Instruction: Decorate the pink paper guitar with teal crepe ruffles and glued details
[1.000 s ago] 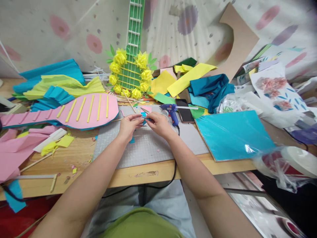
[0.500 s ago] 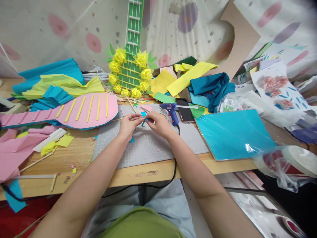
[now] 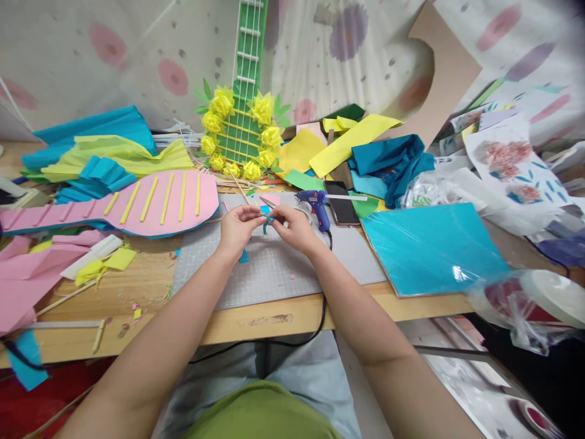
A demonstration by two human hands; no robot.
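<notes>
Above the grey cutting mat, my left hand and my right hand meet fingertip to fingertip. Both pinch a small blue strip of crepe paper, one end of which hangs down between them. Much of the strip is covered by my fingers. A blue paper scrap lies on the mat below my left hand. Just right of my right hand is a blue hot glue gun with a white glue stick in its back. A pair of scissors lies partly hidden beyond my fingers.
A pink guitar-shaped piece with yellow strips lies at left. Behind stands a green paper guitar with yellow flowers. A phone and a blue wrapped sheet are at right. A black cord crosses the table's front edge.
My fingertips have shifted slightly around the blue strip, and a little more of it shows between them. Everything else stays where it was.
</notes>
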